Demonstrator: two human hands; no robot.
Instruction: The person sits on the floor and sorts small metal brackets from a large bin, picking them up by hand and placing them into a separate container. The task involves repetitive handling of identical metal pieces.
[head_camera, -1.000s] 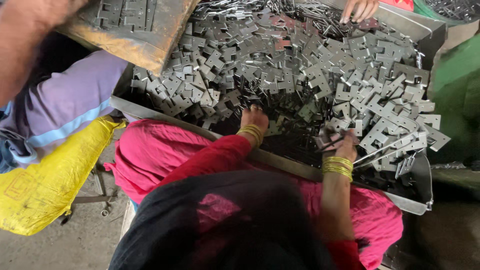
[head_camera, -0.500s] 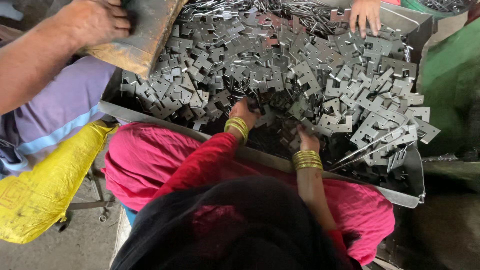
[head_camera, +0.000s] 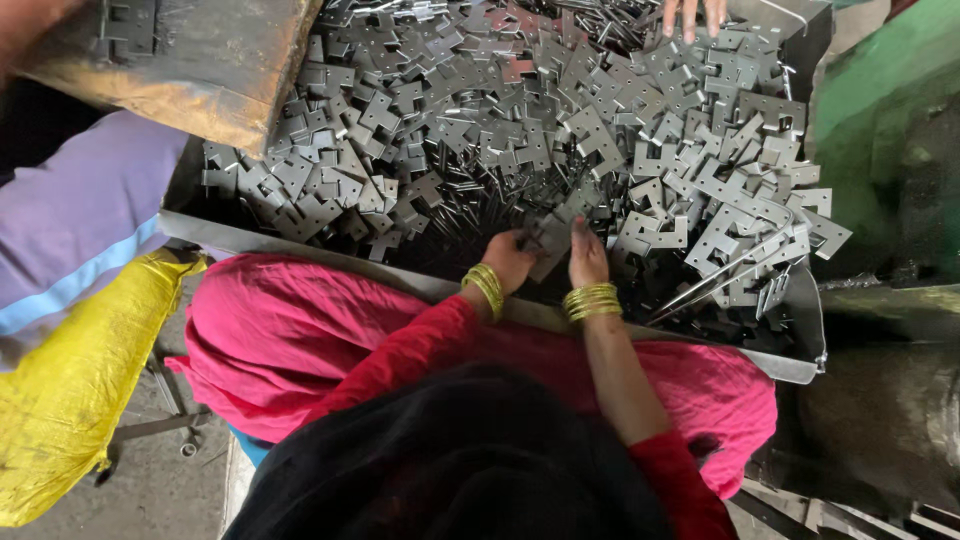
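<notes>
Standing right behind the person in the pink clothes here. Both hands are down at the near edge of a big metal tray (head_camera: 800, 365) that's heaped with flat grey stamped metal plates (head_camera: 600, 130), hundreds of them, all notched shapes piled every which way.

The left hand (head_camera: 512, 258) and the right hand (head_camera: 588, 256) sit close together, each wrist stacked with gold bangles (head_camera: 590, 302). Between them is one grey plate (head_camera: 553, 243), tilted, just above the dark gap at the front of the tray. The left hand's grip is curled narrow on its left edge, the right hand's fingers pinch its right side, so both are holding that same piece.

There are a couple of thin metal rods (head_camera: 720, 282) lying slanted in the pile, off to the right of the hands.

Top left, a worn wooden board (head_camera: 200, 70) with a few plates on it hangs over the tray's corner. Beside it, on the left, is someone in a lilac sleeve (head_camera: 70, 220), with a yellow sack (head_camera: 70, 400) below. At the far edge another person's fingers (head_camera: 690, 15) touch the pile.
</notes>
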